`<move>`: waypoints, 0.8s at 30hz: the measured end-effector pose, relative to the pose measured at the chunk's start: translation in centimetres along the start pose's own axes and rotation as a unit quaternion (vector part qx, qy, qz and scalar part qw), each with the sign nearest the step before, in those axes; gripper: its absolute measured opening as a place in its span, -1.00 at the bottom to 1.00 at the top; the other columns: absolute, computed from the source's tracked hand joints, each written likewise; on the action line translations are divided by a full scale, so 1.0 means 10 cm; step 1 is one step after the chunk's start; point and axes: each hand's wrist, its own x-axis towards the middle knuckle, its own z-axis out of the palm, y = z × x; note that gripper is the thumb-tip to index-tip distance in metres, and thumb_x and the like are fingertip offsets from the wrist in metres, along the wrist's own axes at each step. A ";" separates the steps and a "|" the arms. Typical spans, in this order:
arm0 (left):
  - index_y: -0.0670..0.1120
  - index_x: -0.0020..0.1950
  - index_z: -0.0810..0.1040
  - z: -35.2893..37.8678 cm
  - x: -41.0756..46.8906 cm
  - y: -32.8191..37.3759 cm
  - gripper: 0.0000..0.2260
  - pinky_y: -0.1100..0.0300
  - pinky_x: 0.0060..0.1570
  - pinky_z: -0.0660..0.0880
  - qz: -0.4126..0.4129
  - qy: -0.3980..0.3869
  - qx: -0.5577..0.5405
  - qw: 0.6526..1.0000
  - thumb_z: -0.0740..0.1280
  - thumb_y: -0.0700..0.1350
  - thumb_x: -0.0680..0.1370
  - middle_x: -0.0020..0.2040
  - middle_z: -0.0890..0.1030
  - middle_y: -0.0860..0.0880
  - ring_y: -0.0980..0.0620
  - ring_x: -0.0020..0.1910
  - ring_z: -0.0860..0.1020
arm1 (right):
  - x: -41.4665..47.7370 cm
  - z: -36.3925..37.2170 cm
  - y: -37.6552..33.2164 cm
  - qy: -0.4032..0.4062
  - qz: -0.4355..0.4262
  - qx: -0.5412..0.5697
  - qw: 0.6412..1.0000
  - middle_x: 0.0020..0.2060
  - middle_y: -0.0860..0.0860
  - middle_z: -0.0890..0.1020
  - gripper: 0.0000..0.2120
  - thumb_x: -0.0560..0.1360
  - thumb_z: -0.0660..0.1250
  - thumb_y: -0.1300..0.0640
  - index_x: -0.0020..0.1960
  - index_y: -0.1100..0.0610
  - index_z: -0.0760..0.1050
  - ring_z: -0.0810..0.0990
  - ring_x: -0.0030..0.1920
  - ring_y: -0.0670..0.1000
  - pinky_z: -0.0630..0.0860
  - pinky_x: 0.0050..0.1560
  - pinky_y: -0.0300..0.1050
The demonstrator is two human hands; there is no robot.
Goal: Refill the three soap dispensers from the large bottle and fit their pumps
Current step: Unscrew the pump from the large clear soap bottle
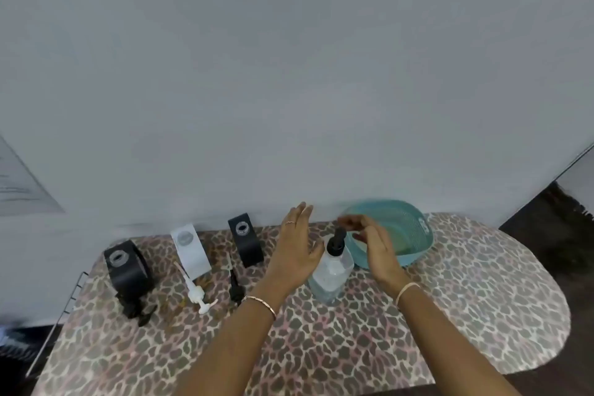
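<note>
Head view: large bottle [331, 270] upright mid-table, black pump on. Left hand [297, 247] just beside it at 9 o'clock, fingers straight, spread. Right hand [373, 244] at 3 o'clock, fingers loosely curled, gripping nothing. Three dispensers [191, 249] at 9 o'clock, pumps [196, 291] lying beside. Teal basket [414, 235] at 2 o'clock.

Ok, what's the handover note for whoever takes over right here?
Left hand open beside the large bottle; right hand curved by its pump head, contact blurred.
Left black dispenser, white dispenser and right black dispenser stand open-necked; left black pump, white pump and right black pump lie before them.
Done: pumps out. To do: pour, fit pumps.
</note>
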 end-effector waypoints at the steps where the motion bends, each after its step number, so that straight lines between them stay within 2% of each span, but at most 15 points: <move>1: -0.04 0.54 0.10 0.06 -0.01 -0.02 -0.43 0.15 0.51 -0.03 -0.010 0.006 -0.005 1.000 0.26 -0.08 0.58 0.57 0.04 0.01 0.03 0.55 -0.03 | -0.02 -0.01 0.06 -0.005 0.015 0.019 1.000 0.06 0.03 0.64 -0.60 0.49 0.02 0.15 0.15 0.21 0.55 0.59 0.05 -0.17 0.46 0.04 -0.39; 3: -0.04 0.52 0.17 0.15 -0.05 -0.05 -0.45 0.12 0.50 0.05 -0.042 0.006 -0.015 0.999 0.28 -0.10 0.56 0.55 0.08 0.00 0.01 0.53 0.05 | -0.07 -0.03 0.13 -0.021 0.043 -0.015 0.999 0.07 0.00 0.64 -0.68 0.53 0.11 0.25 0.17 0.15 0.54 0.59 0.05 -0.20 0.49 0.05 -0.35; 6: -0.10 0.51 0.20 0.28 -0.14 -0.03 -0.45 0.17 0.47 0.08 -0.081 -0.016 -0.039 0.996 0.27 -0.14 0.54 0.54 0.16 -0.04 0.00 0.51 0.12 | -0.15 0.00 0.18 -0.050 0.042 -0.044 0.997 0.02 -0.13 0.62 -0.66 0.47 0.30 0.36 0.18 0.08 0.54 0.56 0.04 -0.29 0.48 0.10 -0.39; 10: -0.04 0.53 0.15 0.42 -0.21 -0.01 -0.36 0.03 0.45 0.22 -0.109 -0.041 -0.098 0.988 0.29 -0.13 0.47 0.50 0.25 0.01 0.03 0.47 0.21 | -0.11 0.04 0.16 -0.038 0.011 -0.101 0.994 -0.09 -0.23 0.61 -0.68 0.36 0.53 0.17 0.06 -0.05 0.55 0.57 -0.04 -0.26 0.45 0.00 -0.45; 14: 0.07 0.50 0.15 0.56 -0.23 0.03 -0.18 0.14 0.30 0.38 -0.138 -0.030 -0.099 0.985 0.45 0.07 0.31 0.39 0.31 0.14 0.17 0.34 0.32 | -0.09 0.10 0.13 0.029 0.017 -0.164 0.986 -0.21 -0.22 0.57 -0.69 0.30 0.58 0.05 -0.01 0.00 0.59 0.54 -0.16 -0.21 0.43 -0.12 -0.42; 17: 0.11 0.41 0.24 0.72 -0.14 -0.02 -0.09 0.13 0.14 0.52 -0.170 0.008 -0.113 0.979 0.55 0.24 0.16 0.25 0.46 0.19 0.18 0.21 0.48 | -0.11 0.14 0.11 0.042 0.013 -0.180 0.983 -0.24 -0.24 0.54 -0.70 0.28 0.59 0.00 -0.08 -0.07 0.54 0.53 -0.18 -0.22 0.43 -0.14 -0.40; 18: 0.10 0.38 0.28 0.76 -0.12 -0.05 -0.14 0.15 0.10 0.54 -0.176 0.015 -0.106 0.979 0.54 0.24 0.16 0.20 0.50 0.17 0.17 0.17 0.51 | -0.12 0.15 0.11 0.044 0.014 -0.184 0.982 -0.22 -0.23 0.55 -0.70 0.28 0.59 -0.01 -0.07 -0.07 0.54 0.53 -0.17 -0.20 0.45 -0.12 -0.37; 19: 0.11 0.30 0.35 0.77 -0.09 -0.05 -0.27 0.17 0.04 0.55 -0.174 0.014 -0.092 0.980 0.51 0.21 0.19 0.13 0.54 0.16 0.16 0.11 0.54 | -0.13 0.16 0.12 0.048 0.012 -0.191 0.980 -0.20 -0.20 0.55 -0.72 0.30 0.58 0.00 -0.06 -0.03 0.57 0.53 -0.15 -0.18 0.46 -0.09 -0.34; 21: 0.19 0.04 0.45 0.69 -0.07 0.06 -0.63 0.19 -0.10 0.58 -0.149 0.021 -0.068 0.986 0.45 0.14 0.29 -0.06 0.57 0.16 0.17 -0.06 0.59 | -0.12 0.16 0.14 0.054 0.006 -0.203 0.978 -0.18 -0.18 0.55 -0.73 0.33 0.55 0.00 -0.03 0.03 0.59 0.53 -0.11 -0.14 0.45 -0.07 -0.31; 22: 0.21 -0.07 0.44 0.66 -0.06 0.08 -0.74 0.20 -0.14 0.57 -0.137 0.026 -0.056 0.989 0.45 0.09 0.33 -0.13 0.56 0.16 0.19 -0.13 0.58 | -0.11 0.17 0.15 0.055 0.005 -0.205 0.977 -0.18 -0.19 0.54 -0.74 0.34 0.54 0.01 -0.02 0.04 0.59 0.52 -0.11 -0.14 0.43 -0.07 -0.33; 24: 0.23 -0.14 0.36 0.58 -0.06 0.14 -0.70 0.24 -0.16 0.53 -0.128 0.021 -0.064 0.989 0.47 -0.01 0.37 -0.17 0.51 0.18 0.20 -0.18 0.53 | -0.10 0.18 0.16 0.054 0.000 -0.203 0.978 -0.19 -0.22 0.51 -0.76 0.36 0.53 0.03 -0.03 0.03 0.58 0.51 -0.12 -0.17 0.37 -0.10 -0.42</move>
